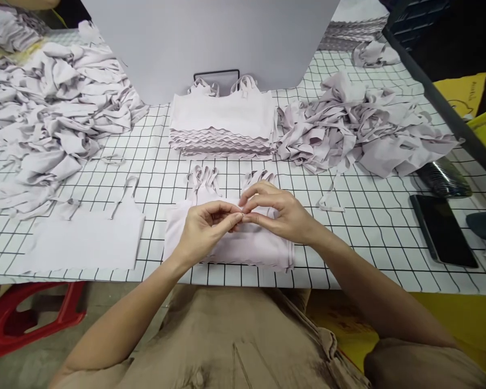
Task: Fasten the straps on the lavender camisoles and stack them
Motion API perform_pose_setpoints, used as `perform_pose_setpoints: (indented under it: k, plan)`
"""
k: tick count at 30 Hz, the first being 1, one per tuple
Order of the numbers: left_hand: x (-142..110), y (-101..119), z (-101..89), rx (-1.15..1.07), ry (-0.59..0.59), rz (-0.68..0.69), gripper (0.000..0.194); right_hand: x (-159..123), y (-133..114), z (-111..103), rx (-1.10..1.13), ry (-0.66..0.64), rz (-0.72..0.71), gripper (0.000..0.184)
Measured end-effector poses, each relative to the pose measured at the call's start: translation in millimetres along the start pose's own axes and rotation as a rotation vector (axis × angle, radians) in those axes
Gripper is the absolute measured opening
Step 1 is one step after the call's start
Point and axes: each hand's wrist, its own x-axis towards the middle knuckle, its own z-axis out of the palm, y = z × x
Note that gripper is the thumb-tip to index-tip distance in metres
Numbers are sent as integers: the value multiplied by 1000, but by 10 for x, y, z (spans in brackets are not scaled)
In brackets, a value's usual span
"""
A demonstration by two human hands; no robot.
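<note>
"Starting closest in?"

"Along the lower edge, brown clothing point(222, 335), with a red plastic object point(71, 308) off to the left, beneath the table point(154, 221)."

"And on the tabletop?"

"Close to the near edge, a low stack of pale strappy garments point(251, 251), laid with straps pointing away."

"Holding anything?"

"Just above that stack, left hand point(202, 224) and right hand point(283, 213), brought together with fingertips pinched and meeting. Can't tell whether grasping something tiny; too well hidden."

"Out to the sides?"

"To the left, a single garment point(85, 240) lying flat; to the right, well apart, a dark phone point(443, 229)."

"Farther back?"

"Beyond the low stack, a thicker stack of similar garments point(222, 116), between a big crumpled heap point(65, 108) on the left and a smaller heap point(348, 124) touching on the right."

"Farthest?"

"Behind the thicker stack, a broad grey panel point(214, 43); right of that, more piled pale cloth point(356, 32)."
</note>
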Motion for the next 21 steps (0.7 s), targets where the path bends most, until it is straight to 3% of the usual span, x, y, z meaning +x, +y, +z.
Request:
perform_pose_setpoints:
  k: [3, 6, 10, 17, 21]
  plan:
    - [56, -83, -48, 165, 50, 157, 15, 16, 30, 11, 119, 15, 99, 9]
    - [133, -260, -123, 506, 91, 350, 10, 22, 115, 28, 127, 69, 169, 7]
    - [192, -471, -163, 863, 54, 363, 20, 25, 264, 52, 66, 83, 169, 4]
    - [219, -497, -125, 836, 28, 287, 19, 37, 374, 112, -104, 35, 49, 8]
    - [243, -546, -115, 833, 69, 300, 16, 19, 388, 155, -206, 12, -52, 11]
